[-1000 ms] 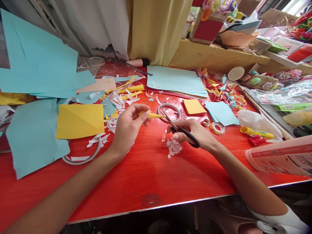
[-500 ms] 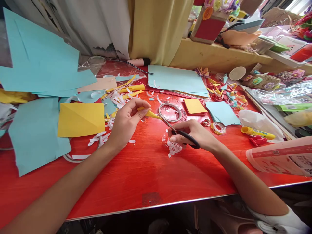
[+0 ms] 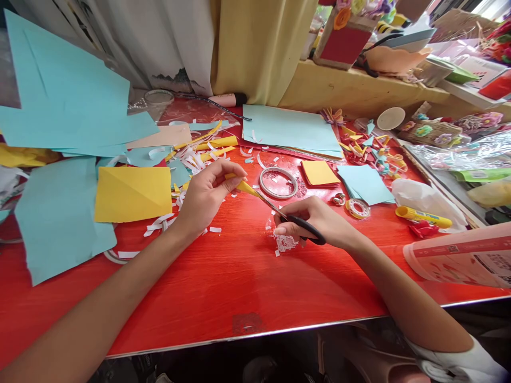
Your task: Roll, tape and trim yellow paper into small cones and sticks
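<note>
My left hand pinches a narrow folded piece of yellow paper between thumb and fingers, its tip pointing right. In my right hand are black-handled scissors, fingers wrapped round the loops. The blades reach up and left to the tip of the yellow paper and touch it; whether they are parted there is too small to tell. Just beyond the blades lies a roll of white tape. White paper scraps lie under my right hand. A yellow sheet lies left of my left hand.
Large light-blue sheets cover the left side. At the back lies a blue paper stack. Small yellow squares, blue squares, a small tape roll and a glue stick are at right, near a pink cup.
The scissors' blades have shifted slightly left along the yellow paper, and less of its tip shows beyond them. My left hand has barely moved.
</note>
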Demonstrator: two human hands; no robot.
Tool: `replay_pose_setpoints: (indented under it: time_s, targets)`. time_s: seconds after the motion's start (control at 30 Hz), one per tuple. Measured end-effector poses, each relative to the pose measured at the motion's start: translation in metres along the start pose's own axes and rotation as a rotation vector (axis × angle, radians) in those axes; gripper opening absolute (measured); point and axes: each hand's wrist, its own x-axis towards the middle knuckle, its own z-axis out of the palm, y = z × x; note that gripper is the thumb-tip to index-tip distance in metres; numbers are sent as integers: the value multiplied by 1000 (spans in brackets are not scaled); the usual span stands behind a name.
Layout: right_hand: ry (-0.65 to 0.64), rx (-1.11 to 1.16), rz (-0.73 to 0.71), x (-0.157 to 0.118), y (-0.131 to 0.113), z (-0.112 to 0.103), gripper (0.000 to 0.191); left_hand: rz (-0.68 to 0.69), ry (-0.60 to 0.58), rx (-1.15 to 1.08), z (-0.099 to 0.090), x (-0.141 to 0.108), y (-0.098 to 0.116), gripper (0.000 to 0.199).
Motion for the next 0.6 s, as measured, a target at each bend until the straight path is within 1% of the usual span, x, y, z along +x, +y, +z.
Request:
replay_pose_setpoints:
  time_s: [0.13, 0.27, 0.4, 0.6]
  targets:
    - [-8, 15, -3, 0, 0, -1, 40, 0, -15, 8, -1, 0, 0, 7]
    - [-15, 48, 14, 0, 0, 0, 39, -8, -10, -11, -1, 0, 0, 6]
    - [-5, 70, 29, 0, -1, 1, 40, 12, -10, -20, -1, 1, 0, 8]
    - [-10, 105, 40, 0, -1, 1, 37, 11, -4, -35, -1, 1, -1, 9]
